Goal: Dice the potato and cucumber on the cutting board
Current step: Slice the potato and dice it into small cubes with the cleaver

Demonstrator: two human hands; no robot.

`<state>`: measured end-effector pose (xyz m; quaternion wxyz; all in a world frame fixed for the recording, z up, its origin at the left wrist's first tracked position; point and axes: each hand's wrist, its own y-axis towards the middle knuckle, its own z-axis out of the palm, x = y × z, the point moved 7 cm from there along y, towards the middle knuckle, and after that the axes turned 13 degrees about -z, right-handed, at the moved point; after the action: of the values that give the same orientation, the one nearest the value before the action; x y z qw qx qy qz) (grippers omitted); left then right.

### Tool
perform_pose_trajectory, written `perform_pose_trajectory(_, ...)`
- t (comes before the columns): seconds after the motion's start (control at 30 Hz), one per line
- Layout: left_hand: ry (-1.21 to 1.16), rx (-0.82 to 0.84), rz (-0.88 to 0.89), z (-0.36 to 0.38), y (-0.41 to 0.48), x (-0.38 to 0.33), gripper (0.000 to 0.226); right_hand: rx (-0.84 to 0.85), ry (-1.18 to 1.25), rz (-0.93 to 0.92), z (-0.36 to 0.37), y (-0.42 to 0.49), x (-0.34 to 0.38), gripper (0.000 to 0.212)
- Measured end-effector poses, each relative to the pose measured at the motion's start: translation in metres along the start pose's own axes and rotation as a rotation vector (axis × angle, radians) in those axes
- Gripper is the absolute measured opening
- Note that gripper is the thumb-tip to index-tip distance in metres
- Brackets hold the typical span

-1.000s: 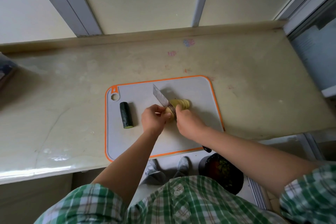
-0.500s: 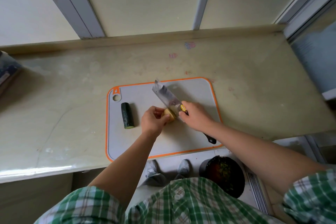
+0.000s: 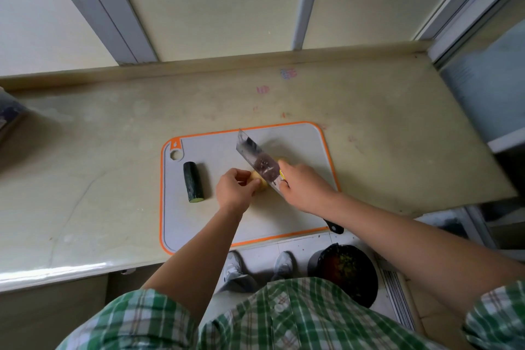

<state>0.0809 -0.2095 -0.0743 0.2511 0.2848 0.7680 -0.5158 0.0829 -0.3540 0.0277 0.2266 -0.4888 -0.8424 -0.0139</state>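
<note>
A grey cutting board (image 3: pixel 301 139) with an orange rim lies on the counter. My left hand (image 3: pixel 234 189) pins a yellow potato piece (image 3: pixel 260 179) at the board's middle. My right hand (image 3: pixel 305 189) grips a knife (image 3: pixel 255 156) whose wide blade slants up and to the left, its face turned toward me, above the potato. The black handle end sticks out under my right forearm. More potato is mostly hidden behind the blade. A dark green cucumber piece (image 3: pixel 193 185) lies alone on the board's left side, its cut end toward me.
The beige counter (image 3: pixel 397 128) ends in a raised lip at the wall. A dark object (image 3: pixel 8 111) sits at the far left edge. On the floor below the counter's front edge stand a black bin (image 3: pixel 345 271) and my shoes (image 3: pixel 235 270).
The blade has risen from the potato slices and tipped so its flat face shows. My right hand has shifted slightly to the right. My left hand stays on the potato.
</note>
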Motion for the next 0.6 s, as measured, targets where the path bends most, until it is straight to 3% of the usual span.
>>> perform_pose_trajectory(0.6,0.06,-0.04,0.014,0.0006,0.0005,-0.0066,0.019,0.047,0.008,0.064,0.0029,-0.002,0.0018,0.02)
